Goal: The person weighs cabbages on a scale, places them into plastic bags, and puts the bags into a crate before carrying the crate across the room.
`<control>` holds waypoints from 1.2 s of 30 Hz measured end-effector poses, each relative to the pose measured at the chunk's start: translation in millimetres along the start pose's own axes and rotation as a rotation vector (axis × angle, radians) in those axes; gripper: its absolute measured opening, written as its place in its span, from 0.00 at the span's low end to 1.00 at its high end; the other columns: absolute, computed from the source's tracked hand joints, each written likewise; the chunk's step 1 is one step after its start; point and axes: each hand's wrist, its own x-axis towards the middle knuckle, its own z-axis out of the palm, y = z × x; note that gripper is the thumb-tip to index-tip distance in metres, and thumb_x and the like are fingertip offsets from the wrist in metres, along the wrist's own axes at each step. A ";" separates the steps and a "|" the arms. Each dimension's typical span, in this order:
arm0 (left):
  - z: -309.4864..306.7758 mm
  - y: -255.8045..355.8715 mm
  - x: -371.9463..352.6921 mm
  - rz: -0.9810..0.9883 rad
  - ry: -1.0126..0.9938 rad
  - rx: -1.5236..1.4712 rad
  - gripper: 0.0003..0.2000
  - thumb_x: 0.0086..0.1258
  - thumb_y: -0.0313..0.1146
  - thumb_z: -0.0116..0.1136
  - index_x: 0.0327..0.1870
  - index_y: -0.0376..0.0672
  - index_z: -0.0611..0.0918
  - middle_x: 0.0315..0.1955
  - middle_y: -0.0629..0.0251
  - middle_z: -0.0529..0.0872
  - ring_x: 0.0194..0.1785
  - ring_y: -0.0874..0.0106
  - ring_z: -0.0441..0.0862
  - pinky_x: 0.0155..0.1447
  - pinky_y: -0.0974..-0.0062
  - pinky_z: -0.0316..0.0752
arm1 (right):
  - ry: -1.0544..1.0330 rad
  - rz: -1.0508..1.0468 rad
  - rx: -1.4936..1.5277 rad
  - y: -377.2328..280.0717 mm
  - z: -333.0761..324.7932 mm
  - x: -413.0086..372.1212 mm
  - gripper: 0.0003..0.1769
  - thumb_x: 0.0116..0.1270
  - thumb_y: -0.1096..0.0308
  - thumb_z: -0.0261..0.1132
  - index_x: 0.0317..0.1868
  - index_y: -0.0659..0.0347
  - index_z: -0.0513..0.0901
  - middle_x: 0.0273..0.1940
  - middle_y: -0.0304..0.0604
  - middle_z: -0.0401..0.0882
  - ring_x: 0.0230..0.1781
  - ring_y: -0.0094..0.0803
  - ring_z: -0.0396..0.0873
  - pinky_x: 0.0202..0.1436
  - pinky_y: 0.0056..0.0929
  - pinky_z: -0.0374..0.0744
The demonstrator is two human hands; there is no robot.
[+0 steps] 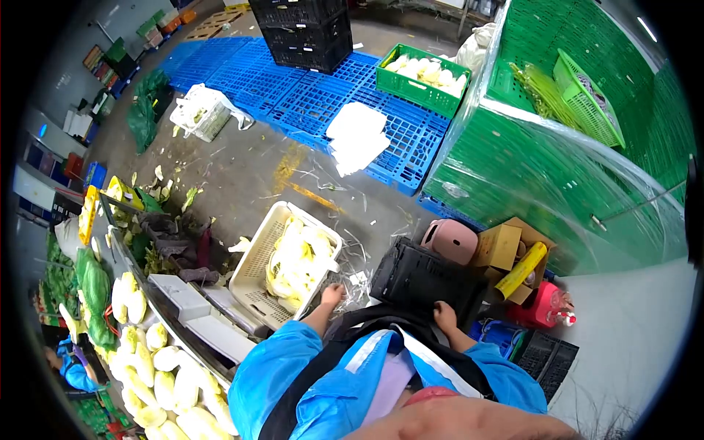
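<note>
My left hand (333,295) is beside the right edge of a cream plastic basket (246,275) that holds pale yellow-white leafy vegetables (301,253). Its fingers look curled, but what they hold, if anything, is too small to tell. My right hand (444,316) is at the near edge of a black crate (418,279), its fingers bent against the crate or something dark on it. Many pale cabbages (165,381) lie on the table at the lower left, near a green net bag (93,293).
Blue pallets (293,99) carry stacked black crates (304,37), a green crate (422,94) and white bags (357,136). A white basket (202,114) stands on the floor. Right of me are a pink bin (449,240), cardboard box (497,246), red container (535,304) and wrapped green crates (513,172). Another person (73,367) is far left.
</note>
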 end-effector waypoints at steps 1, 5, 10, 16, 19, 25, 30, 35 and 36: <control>-12.8 -13.5 -9.4 -0.036 0.014 0.047 0.16 0.62 0.42 0.51 0.42 0.39 0.80 0.29 0.57 0.84 0.29 0.70 0.83 0.38 0.73 0.76 | -0.080 -0.064 -0.053 2.8 15.8 1.2 0.21 0.53 0.71 0.59 0.50 0.62 0.74 0.45 0.54 0.76 0.44 0.47 0.76 0.50 0.38 0.73; -53.5 -90.9 -49.8 -0.054 -0.014 0.311 0.14 0.60 0.43 0.52 0.32 0.41 0.83 0.25 0.62 0.84 0.28 0.71 0.82 0.36 0.72 0.75 | -0.334 0.010 -0.433 -0.1 53.5 12.9 0.23 0.50 0.61 0.63 0.46 0.63 0.72 0.47 0.57 0.74 0.49 0.48 0.73 0.51 0.41 0.73; -86.7 -71.8 -157.6 -0.254 -0.061 0.249 0.12 0.60 0.39 0.54 0.33 0.38 0.82 0.24 0.62 0.83 0.27 0.73 0.81 0.32 0.74 0.75 | -0.614 -0.029 -0.445 6.7 34.2 54.8 0.29 0.47 0.54 0.65 0.46 0.64 0.73 0.47 0.57 0.75 0.49 0.51 0.73 0.51 0.40 0.73; -93.0 -69.3 -182.0 -0.258 0.176 -0.093 0.11 0.62 0.33 0.53 0.38 0.35 0.80 0.25 0.62 0.82 0.24 0.74 0.79 0.31 0.76 0.75 | -0.374 -0.268 -0.467 -130.0 -73.8 124.0 0.29 0.41 0.53 0.68 0.42 0.65 0.77 0.42 0.56 0.77 0.43 0.50 0.76 0.48 0.40 0.75; -79.5 -79.8 -162.5 -0.281 0.132 -0.036 0.12 0.61 0.36 0.55 0.38 0.36 0.80 0.25 0.63 0.82 0.23 0.75 0.78 0.31 0.76 0.74 | -0.161 -0.283 -0.181 -200.7 -138.0 131.6 0.32 0.42 0.55 0.70 0.44 0.70 0.77 0.44 0.59 0.77 0.46 0.47 0.76 0.50 0.35 0.74; -22.1 -66.3 -94.9 -0.123 0.179 0.253 0.26 0.52 0.44 0.61 0.49 0.35 0.75 0.45 0.50 0.79 0.52 0.59 0.76 0.52 0.68 0.70 | -0.181 -0.154 0.366 -238.3 -267.2 26.8 0.29 0.44 0.67 0.73 0.46 0.71 0.75 0.46 0.51 0.77 0.47 0.36 0.75 0.52 0.32 0.71; 7.5 29.8 -79.2 0.229 0.003 -0.031 0.22 0.57 0.40 0.59 0.48 0.34 0.74 0.40 0.56 0.80 0.38 0.68 0.78 0.43 0.68 0.74 | -0.055 -0.252 0.942 -214.8 -358.8 -120.6 0.17 0.49 0.76 0.70 0.40 0.65 0.76 0.35 0.34 0.77 0.36 0.19 0.72 0.45 0.21 0.71; 11.4 177.1 -111.7 0.473 0.388 -0.061 0.19 0.60 0.42 0.59 0.42 0.33 0.77 0.33 0.59 0.82 0.31 0.69 0.78 0.35 0.70 0.75 | 0.588 -0.194 1.059 -128.6 -353.7 -253.0 0.17 0.53 0.75 0.68 0.43 0.68 0.75 0.36 0.35 0.77 0.38 0.19 0.72 0.44 0.19 0.71; 15.2 209.9 -125.4 0.532 0.380 0.135 0.19 0.61 0.42 0.59 0.40 0.32 0.78 0.29 0.60 0.82 0.30 0.69 0.78 0.34 0.70 0.75 | 0.768 -0.153 1.042 -110.4 -344.8 -271.4 0.17 0.54 0.74 0.67 0.44 0.69 0.75 0.37 0.36 0.77 0.38 0.19 0.72 0.45 0.20 0.71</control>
